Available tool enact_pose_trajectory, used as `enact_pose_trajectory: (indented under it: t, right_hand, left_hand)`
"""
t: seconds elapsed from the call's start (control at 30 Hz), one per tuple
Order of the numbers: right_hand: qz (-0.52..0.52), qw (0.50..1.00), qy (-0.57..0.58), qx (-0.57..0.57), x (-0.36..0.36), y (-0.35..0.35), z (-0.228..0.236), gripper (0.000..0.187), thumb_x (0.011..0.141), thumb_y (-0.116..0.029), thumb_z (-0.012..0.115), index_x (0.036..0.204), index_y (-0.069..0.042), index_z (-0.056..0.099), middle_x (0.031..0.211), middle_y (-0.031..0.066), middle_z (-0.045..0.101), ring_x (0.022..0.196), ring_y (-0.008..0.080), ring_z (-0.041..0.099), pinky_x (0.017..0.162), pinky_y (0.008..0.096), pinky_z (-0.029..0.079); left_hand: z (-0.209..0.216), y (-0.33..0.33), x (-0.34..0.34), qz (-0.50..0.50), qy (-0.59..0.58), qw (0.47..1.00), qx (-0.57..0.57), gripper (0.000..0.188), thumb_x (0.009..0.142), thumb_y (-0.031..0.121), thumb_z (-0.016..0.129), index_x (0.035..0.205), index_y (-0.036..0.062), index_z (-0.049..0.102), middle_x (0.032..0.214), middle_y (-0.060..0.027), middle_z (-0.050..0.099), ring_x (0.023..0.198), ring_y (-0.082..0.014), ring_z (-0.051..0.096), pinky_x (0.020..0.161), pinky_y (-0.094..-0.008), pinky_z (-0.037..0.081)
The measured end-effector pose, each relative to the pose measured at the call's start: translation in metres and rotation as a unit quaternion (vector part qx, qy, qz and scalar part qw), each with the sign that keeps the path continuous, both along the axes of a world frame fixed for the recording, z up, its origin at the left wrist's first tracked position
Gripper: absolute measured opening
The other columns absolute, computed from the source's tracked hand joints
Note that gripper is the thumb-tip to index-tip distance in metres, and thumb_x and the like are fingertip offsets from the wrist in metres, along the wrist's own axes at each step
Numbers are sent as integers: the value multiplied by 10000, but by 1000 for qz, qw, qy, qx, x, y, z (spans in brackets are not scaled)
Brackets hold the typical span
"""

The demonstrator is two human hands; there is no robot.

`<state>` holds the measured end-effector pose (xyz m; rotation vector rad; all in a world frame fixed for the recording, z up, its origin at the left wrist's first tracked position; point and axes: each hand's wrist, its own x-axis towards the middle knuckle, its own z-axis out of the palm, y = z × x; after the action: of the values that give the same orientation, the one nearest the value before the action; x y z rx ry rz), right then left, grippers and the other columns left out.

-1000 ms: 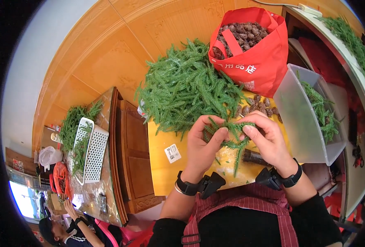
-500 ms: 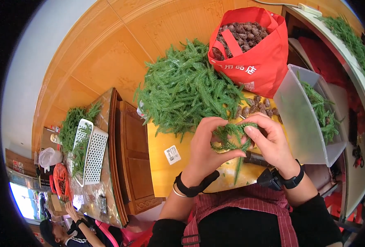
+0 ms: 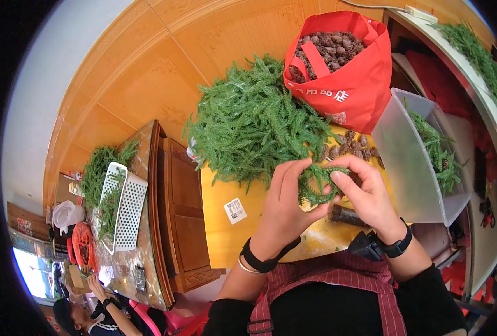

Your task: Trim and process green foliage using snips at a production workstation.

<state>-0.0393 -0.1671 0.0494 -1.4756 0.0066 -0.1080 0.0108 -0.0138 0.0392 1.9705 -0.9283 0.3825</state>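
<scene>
Between my hands is a green artificial pine sprig (image 3: 314,182), bent round into a small ring above the yellow table (image 3: 226,235). My left hand (image 3: 286,199) is curled round the ring's left side, its fingertips on the greenery. On the other side, my right hand (image 3: 366,190) pinches the sprig between thumb and fingers. Just beyond my hands lie several small brown pine cones (image 3: 354,147). A dark brown roll-like piece (image 3: 346,215) rests under my right hand, partly covered by it. The large heap of pine sprigs (image 3: 254,123) sits behind my left hand.
A red bag (image 3: 344,84) full of pine cones stands at the back right. Right of it, a translucent bin (image 3: 411,162) holds sprigs. At left, a white perforated basket (image 3: 131,210) stands on another table (image 3: 156,280), where a person (image 3: 83,316) works. A white label (image 3: 234,210) lies near.
The sprig's end that hung down below my hands is now curled up into the ring. My left hand has shifted slightly, its fingers straighter; my right hand stays nearly in place.
</scene>
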Motion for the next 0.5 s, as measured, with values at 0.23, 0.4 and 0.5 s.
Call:
enact_pose_trajectory:
  t: [0.23,0.4,0.5]
  right_hand:
    - [4,999,-38,1,-1,-2,1,181,888,-123,475,1035,-20,496,933,19,519,795,70,539,620,193,447]
    - [6,1000,-26,3,-2,-1,2,184,899,-136,456,1036,-20,496,931,20,513,798,75,537,643,204,452]
    - [10,999,-19,25,-1,0,3,191,879,-124,489,1039,-19,496,930,22,515,821,72,526,654,198,450]
  left_hand:
    - [2,1,0,-3,-25,999,-22,625,491,55,764,1060,25,508,982,-131,536,912,-293,525,784,-362,442]
    - [0,3,0,1,-43,999,-21,612,491,57,767,1049,25,517,980,-129,542,907,-289,529,779,-357,446]
    - [-2,4,1,2,-50,998,-25,615,489,61,771,1049,27,519,982,-130,544,904,-290,529,776,-357,448]
